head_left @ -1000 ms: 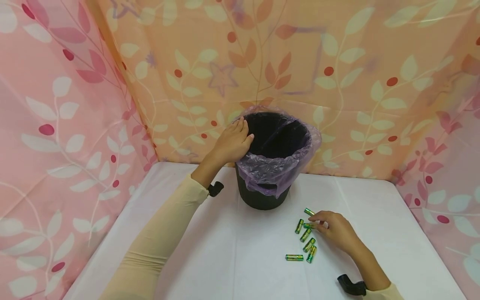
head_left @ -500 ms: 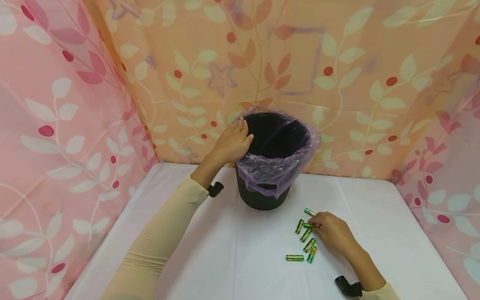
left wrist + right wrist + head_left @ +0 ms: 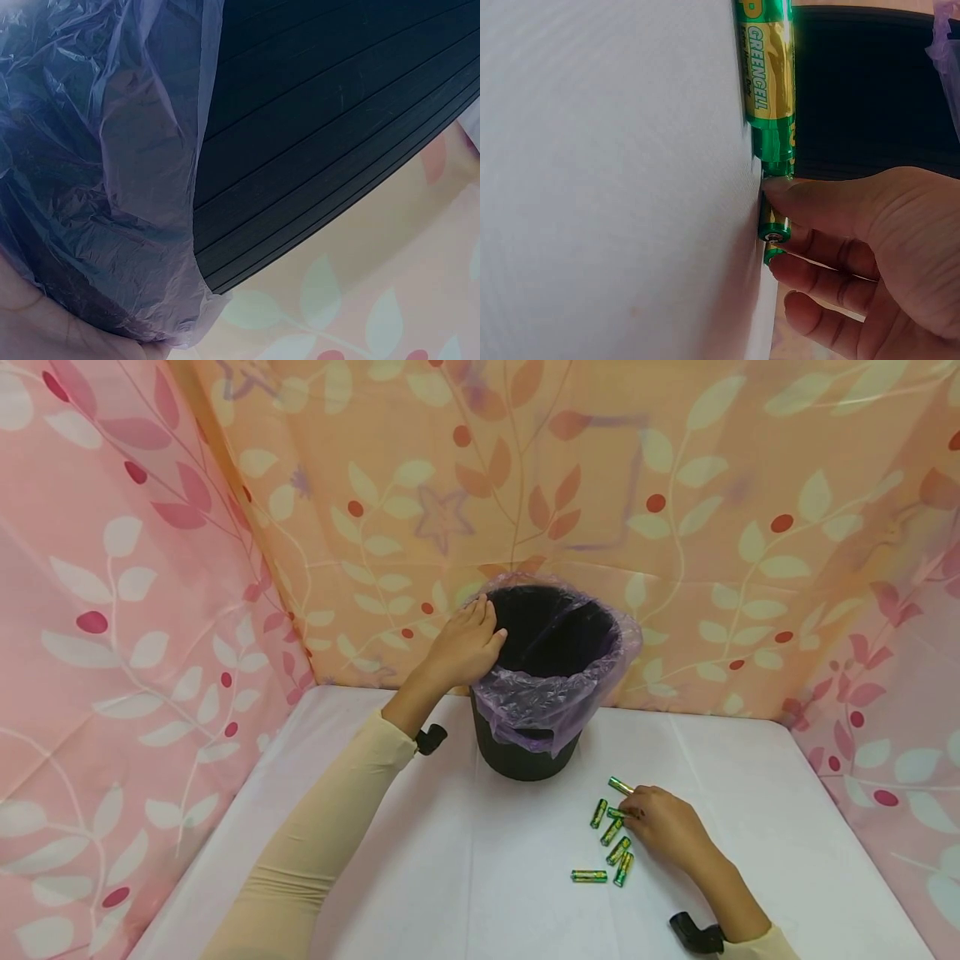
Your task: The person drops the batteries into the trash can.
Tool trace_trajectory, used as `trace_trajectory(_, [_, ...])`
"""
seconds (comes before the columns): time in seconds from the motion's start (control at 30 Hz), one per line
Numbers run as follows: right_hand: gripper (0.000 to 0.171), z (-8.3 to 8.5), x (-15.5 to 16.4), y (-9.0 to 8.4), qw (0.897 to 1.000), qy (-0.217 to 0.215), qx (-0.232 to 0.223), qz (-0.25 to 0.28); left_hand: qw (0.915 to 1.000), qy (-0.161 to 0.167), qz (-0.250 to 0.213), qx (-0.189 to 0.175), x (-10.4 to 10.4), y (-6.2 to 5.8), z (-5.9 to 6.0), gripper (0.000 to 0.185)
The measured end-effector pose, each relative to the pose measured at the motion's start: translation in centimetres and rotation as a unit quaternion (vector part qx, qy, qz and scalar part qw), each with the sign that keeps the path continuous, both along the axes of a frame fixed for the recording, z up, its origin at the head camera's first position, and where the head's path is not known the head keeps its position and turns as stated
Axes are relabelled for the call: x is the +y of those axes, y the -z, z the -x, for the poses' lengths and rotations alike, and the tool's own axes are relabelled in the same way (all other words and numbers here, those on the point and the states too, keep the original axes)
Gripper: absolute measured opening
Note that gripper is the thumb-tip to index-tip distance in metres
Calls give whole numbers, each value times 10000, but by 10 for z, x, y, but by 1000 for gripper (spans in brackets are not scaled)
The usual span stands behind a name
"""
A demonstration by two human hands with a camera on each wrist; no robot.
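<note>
Head view: seven batteries (image 3: pixel 588 876), one bin (image 3: pixel 525 762), two hands (image 3: pixel 467 645) (image 3: pixel 667 822)

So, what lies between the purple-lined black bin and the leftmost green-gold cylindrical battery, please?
In the head view, only bare white tabletop separates the bin from that battery.

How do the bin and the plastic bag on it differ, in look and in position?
The bin is black and opaque; the bag is purple and partly see-through. The bin has a stiff, grooved side, while the bag is thin and crumpled. The bin stands on the white table, but the bag hangs over the bin's upper edge. Both are open at the top, where the left hand rests.
</note>
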State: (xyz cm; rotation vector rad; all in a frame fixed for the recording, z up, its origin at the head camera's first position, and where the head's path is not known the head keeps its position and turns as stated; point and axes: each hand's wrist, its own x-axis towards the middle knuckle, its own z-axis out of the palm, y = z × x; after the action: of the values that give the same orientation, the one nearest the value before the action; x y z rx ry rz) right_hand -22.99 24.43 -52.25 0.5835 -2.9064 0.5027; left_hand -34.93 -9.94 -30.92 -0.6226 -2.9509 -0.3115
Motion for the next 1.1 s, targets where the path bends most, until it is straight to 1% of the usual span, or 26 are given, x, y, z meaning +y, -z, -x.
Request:
trace_trajectory(0.3, [15,0,1,0,10000,31,-62,18,9999,26,25,95,0,1,1,66])
trace_trajectory(0.57, [12,1,2,-3,9991,311,-268,115,9999,14,57,130,0,1,1,66])
trace_trajectory(0.93, [13,0,4,-5,9986,298,-402,159,10000,7,-14,84,1,1,0,66])
trace_trajectory(1.1, [12,0,5,-6,9988,310,-339,168,10000,-10,-60,41,0,0,-1,66])
